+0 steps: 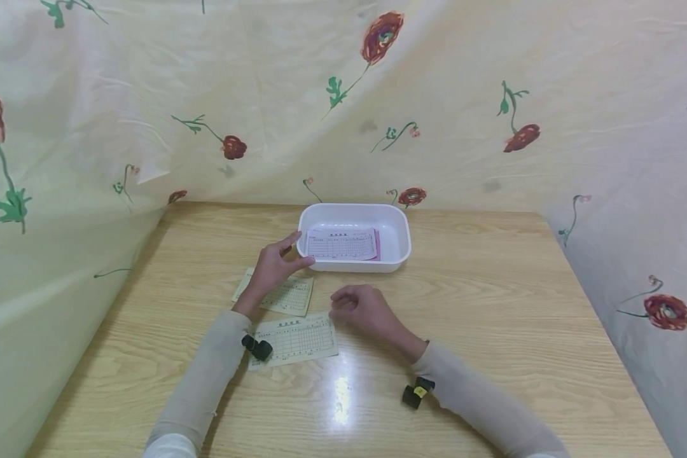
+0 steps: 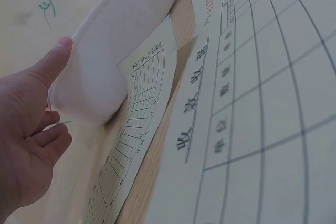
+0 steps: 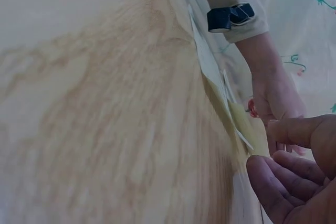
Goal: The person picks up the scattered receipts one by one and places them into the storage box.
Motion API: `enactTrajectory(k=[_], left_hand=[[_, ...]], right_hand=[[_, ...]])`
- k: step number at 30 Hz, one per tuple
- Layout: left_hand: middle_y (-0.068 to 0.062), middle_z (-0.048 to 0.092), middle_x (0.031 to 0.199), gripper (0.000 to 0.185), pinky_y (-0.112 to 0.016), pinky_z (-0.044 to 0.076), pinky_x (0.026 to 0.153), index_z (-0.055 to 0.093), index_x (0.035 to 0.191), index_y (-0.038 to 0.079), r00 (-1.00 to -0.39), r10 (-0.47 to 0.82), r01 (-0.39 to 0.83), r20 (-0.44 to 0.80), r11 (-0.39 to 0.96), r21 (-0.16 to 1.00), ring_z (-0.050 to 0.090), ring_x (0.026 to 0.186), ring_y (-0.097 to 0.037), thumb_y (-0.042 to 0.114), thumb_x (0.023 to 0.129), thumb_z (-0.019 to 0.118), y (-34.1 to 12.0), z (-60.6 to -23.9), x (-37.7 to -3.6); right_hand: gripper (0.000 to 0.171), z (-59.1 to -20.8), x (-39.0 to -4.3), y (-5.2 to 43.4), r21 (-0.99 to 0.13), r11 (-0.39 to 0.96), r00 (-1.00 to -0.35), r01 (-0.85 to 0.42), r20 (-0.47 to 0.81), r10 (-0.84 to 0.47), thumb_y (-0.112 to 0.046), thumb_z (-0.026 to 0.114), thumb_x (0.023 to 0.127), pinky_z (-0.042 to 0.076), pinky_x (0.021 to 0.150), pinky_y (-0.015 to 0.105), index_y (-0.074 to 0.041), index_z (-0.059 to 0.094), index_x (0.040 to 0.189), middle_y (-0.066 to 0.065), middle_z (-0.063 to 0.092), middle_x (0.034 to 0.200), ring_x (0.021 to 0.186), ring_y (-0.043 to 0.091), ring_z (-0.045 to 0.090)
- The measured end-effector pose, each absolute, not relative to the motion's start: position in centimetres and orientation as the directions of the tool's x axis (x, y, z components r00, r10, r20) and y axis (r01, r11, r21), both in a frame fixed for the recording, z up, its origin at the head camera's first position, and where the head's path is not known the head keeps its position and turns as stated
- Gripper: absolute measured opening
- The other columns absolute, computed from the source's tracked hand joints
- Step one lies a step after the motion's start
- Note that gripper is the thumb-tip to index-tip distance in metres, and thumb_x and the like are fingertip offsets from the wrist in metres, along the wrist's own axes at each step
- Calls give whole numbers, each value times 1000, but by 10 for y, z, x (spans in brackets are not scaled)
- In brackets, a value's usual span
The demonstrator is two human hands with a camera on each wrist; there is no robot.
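My left hand (image 1: 273, 264) is at the left end of a white plastic tub (image 1: 397, 264), thumb and fingers spread apart around its front left corner. In the left wrist view the thumb (image 2: 59, 56) overlaps the tub's side, while the other fingers bend below it. Fingers loosely bent, my right hand (image 1: 366, 310) hovers at the upper right corner of the nearer pale receipt slip (image 1: 303, 340). A gap shows between its thumb and fingertips. Another pale receipt slip (image 1: 291, 296) lies partly under the left wrist. Inside the tub are a printed slip (image 1: 340, 245) and pink paper (image 1: 378, 245).
The wooden table (image 1: 492, 305) carries the slips and the tub, which stands near the back edge. A flowered cloth (image 1: 286, 83) hangs behind and along both sides. Black wrist straps (image 1: 257, 348) sit on both sleeves.
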State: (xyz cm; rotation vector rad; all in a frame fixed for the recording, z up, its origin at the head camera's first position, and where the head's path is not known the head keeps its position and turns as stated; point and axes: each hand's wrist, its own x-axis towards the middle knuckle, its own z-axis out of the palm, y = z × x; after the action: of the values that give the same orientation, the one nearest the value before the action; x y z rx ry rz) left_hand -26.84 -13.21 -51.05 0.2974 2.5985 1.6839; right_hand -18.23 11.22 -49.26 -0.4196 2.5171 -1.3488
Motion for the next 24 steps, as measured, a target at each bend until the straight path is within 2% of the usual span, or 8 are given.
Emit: enactTrajectory(k=[11,24], left_hand=[[-6,38,162,88,-45,43,117,47,153,11,-981,177,142,77,393,909,42,146,-34,47,82,85,-133,-510,-268],[-6,38,162,86,-45,43,117,47,153,12,-982,175,140,75,395,908,41,146,-34,45,83,85,-133,-510,-268]], right_hand=[[31,-495,-181,107,-802,588,-911,-108,-158,-382,-20,86,82,61,81,31,-11,75,110,1,76,99,84,12,70],[31,-495,-180,100,-797,585,-893,-150,-144,-425,-14,87,80,60,77,29,-10,75,108,-4,74,88,80,9,68]])
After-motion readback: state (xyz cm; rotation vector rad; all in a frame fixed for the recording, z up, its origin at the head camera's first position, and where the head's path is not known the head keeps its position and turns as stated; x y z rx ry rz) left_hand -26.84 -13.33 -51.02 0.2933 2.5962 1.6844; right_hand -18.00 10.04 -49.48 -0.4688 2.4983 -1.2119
